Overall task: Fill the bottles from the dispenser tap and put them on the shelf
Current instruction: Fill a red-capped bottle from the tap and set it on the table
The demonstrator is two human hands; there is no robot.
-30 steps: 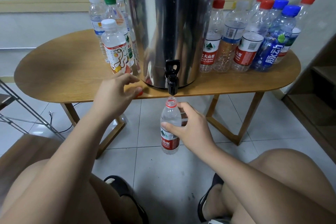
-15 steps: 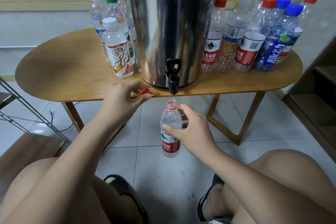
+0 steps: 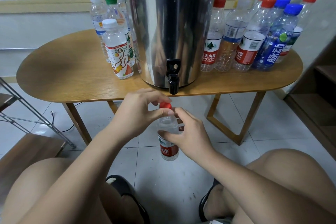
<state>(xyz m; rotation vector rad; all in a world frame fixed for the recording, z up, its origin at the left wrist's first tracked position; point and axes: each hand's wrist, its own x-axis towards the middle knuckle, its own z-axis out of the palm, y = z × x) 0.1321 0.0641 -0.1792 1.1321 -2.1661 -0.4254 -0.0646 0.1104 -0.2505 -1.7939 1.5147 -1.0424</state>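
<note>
Pinches red cap in left grip, squarely over the mouth of the water bottle: long axis upright, cap in line above. Clasps the bottle's shoulder in right grip from the right, just below the dispenser tap, near of the worktop edge, above the floor.

An oval wooden table stands just beyond the fingers, with a yellow window sill behind it. Left of them leans a metal rack above a wooden stool. Below them, black sandals rest on grey floor tiles.
</note>
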